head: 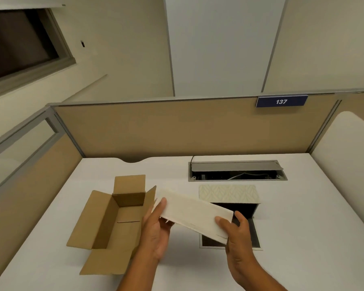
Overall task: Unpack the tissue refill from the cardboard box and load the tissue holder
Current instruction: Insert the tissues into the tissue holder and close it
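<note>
I hold a white tissue refill block in the air with both hands, tilted down to the right. My left hand grips its left end and my right hand grips its right end. To the left, the brown cardboard box lies on the desk with its flaps open and its inside showing nothing. Behind and under the refill stands the tissue holder, a patterned cream box with a dark open inside. A flat dark panel lies on the desk in front of the holder, partly hidden by the refill and my right hand.
The white desk is bounded by tan partition walls at the back and left. A grey cable hatch stands open in the desk behind the holder. A blue sign reading 137 hangs on the back partition.
</note>
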